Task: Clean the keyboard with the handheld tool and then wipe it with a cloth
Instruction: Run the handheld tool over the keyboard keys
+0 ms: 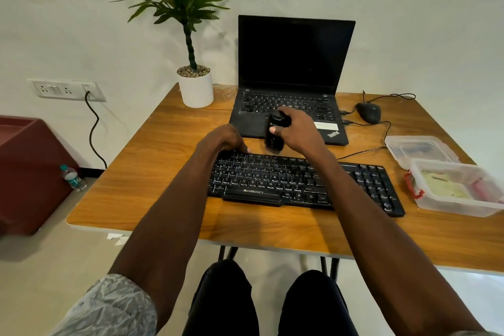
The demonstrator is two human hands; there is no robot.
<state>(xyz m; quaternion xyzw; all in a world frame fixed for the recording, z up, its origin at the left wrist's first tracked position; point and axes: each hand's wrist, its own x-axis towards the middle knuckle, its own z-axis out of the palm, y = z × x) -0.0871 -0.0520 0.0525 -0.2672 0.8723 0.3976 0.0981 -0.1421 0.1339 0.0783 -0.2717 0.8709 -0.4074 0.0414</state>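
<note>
The person's knees sat nearest, under the counter edge. Beyond them the black keyboard lay flat on the counter, in front of an open laptop. The left hand rested on the keyboard's far left corner, fingers bent down onto it, apparently steadying it. The right hand had its grip wrapped round a dark handheld tool, held upright just above the top key row; its lower end was blurred, so contact was unclear. The tool looked light, rigid and smooth, best held around its middle. The keyboard seemed light and liable to slide. 2 plastic boxes stood at right.
</note>
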